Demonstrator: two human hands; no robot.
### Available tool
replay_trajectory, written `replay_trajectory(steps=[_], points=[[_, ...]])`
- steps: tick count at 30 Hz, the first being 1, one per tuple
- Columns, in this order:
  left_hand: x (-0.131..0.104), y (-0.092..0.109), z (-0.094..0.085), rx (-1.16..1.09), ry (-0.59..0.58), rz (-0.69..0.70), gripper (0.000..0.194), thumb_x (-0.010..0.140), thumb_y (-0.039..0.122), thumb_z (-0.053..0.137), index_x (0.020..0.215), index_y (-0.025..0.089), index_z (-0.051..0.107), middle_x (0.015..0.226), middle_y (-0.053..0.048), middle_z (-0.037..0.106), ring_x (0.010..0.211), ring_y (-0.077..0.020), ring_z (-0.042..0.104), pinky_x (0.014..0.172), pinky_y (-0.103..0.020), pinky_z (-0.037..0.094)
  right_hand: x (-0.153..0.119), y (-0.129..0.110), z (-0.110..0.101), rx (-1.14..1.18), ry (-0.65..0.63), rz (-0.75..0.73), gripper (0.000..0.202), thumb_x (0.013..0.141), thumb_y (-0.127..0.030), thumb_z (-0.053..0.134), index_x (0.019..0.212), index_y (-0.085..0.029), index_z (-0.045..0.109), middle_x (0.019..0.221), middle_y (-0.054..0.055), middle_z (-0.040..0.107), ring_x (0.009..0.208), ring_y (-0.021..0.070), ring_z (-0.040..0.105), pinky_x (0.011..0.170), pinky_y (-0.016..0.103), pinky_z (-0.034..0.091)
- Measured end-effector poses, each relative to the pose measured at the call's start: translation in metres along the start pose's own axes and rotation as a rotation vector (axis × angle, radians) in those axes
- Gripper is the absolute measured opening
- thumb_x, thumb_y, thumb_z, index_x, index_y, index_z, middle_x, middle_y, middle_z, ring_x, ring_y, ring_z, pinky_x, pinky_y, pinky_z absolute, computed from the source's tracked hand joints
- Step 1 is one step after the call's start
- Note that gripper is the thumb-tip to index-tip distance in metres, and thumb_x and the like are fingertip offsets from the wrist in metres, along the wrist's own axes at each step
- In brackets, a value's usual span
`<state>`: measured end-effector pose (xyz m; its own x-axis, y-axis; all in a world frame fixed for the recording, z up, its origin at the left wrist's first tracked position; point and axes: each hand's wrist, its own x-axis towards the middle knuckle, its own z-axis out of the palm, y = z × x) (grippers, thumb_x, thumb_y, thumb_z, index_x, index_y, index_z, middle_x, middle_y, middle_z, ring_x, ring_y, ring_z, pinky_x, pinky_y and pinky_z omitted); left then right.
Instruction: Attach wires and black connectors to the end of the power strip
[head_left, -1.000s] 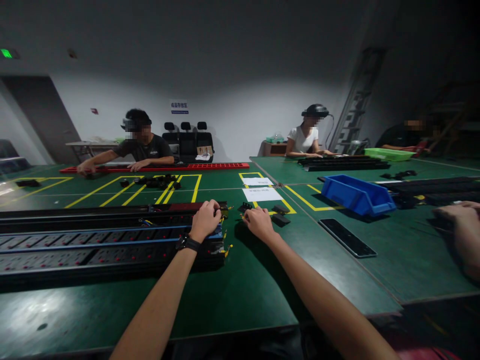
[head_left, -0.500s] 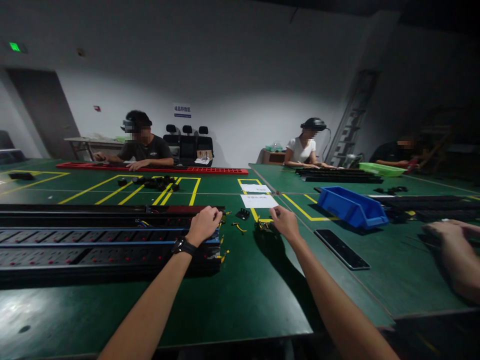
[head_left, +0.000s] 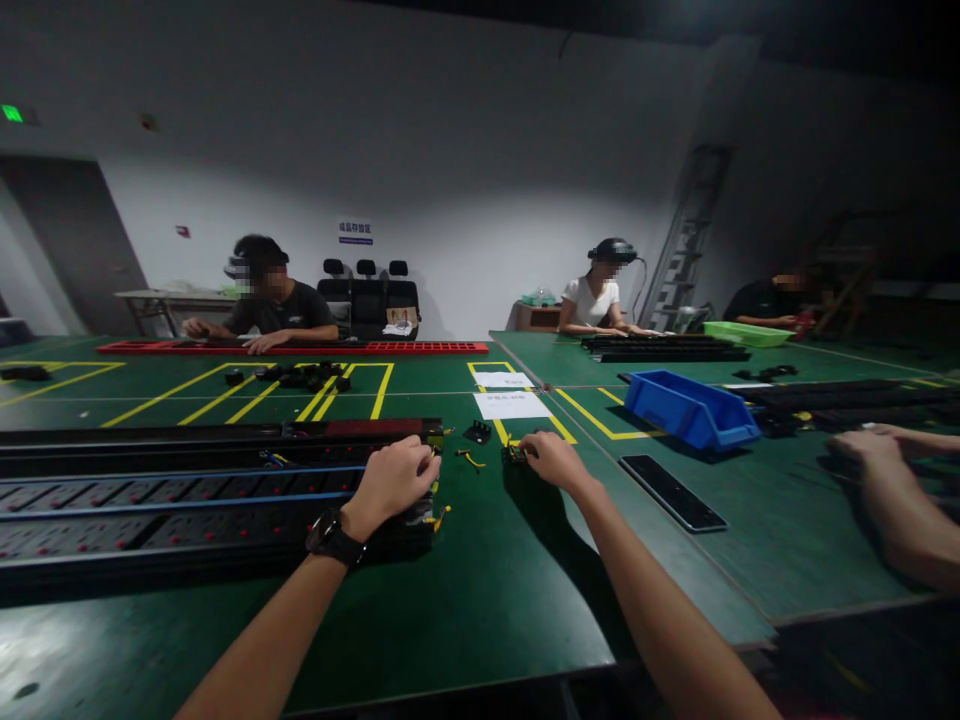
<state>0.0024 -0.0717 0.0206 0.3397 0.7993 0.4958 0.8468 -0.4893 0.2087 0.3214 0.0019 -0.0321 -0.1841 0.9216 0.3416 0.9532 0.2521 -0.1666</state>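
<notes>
My left hand, with a black watch on its wrist, rests with curled fingers on the right end of the long black socket strips; its fingertips are partly hidden. Yellow wire ends stick out beside it. My right hand is closed at a small part with yellow pieces, its fingertips touching it. Between the hands lie a short yellow wire and a small black part on the green table.
A phone and a blue bin are on the right. White papers lie ahead. Another person's hands work at the far right. Across the table, people sit by a red strip and black strips.
The view has shifted slightly. My right hand has come to the small part with yellow pieces. My left hand has moved slightly down and left along the strip ends.
</notes>
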Motion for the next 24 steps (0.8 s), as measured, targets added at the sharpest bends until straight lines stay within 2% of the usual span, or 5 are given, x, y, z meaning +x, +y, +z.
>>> replay_trajectory(steps=[4,8,11,14,24], points=[[-0.007,0.005,-0.004,0.068,0.012,0.020,0.038,0.097,0.041,0.047,0.071,0.019,0.062,0.079,-0.004,0.057,0.057,-0.0124,0.047,0.056,-0.028,0.029,0.000,0.002,-0.003,-0.064,-0.010,0.075,0.039,0.086,-0.009,0.053,0.116,-0.021,0.074,0.108,0.013,0.066,0.097,0.0235,0.064,0.081,0.030,0.044],[-0.011,0.000,-0.006,0.085,-0.012,0.043,0.037,0.097,0.040,0.048,0.072,0.019,0.065,0.080,-0.005,0.059,0.057,-0.0124,0.048,0.055,-0.028,0.030,0.000,0.001,0.002,-0.054,-0.077,0.126,0.035,0.094,-0.020,0.051,0.120,-0.021,0.073,0.109,0.015,0.063,0.090,0.0235,0.066,0.079,0.033,0.046],[-0.013,-0.005,-0.006,0.111,-0.037,0.042,0.037,0.097,0.040,0.048,0.072,0.020,0.066,0.081,-0.005,0.060,0.059,-0.0135,0.050,0.056,-0.027,0.031,0.000,-0.001,0.006,-0.057,-0.112,0.132,0.033,0.097,-0.027,0.049,0.118,-0.021,0.073,0.107,0.015,0.062,0.087,0.0236,0.067,0.078,0.033,0.046],[-0.013,-0.008,-0.006,0.135,-0.060,0.049,0.037,0.098,0.040,0.047,0.073,0.020,0.066,0.082,-0.006,0.062,0.062,-0.0144,0.052,0.056,-0.027,0.032,-0.001,-0.001,0.008,-0.046,-0.120,0.147,0.029,0.095,-0.027,0.054,0.115,-0.019,0.074,0.107,0.015,0.062,0.086,0.0231,0.067,0.075,0.032,0.045],[-0.016,-0.004,-0.005,0.011,-0.089,0.073,0.035,0.095,0.039,0.051,0.071,0.020,0.066,0.080,-0.005,0.060,0.062,-0.0144,0.052,0.059,-0.028,0.037,0.003,0.007,0.006,0.100,-0.008,0.042,0.011,0.081,-0.028,0.071,0.089,-0.019,0.070,0.092,0.007,0.066,0.083,0.0188,0.062,0.067,0.025,0.038]])
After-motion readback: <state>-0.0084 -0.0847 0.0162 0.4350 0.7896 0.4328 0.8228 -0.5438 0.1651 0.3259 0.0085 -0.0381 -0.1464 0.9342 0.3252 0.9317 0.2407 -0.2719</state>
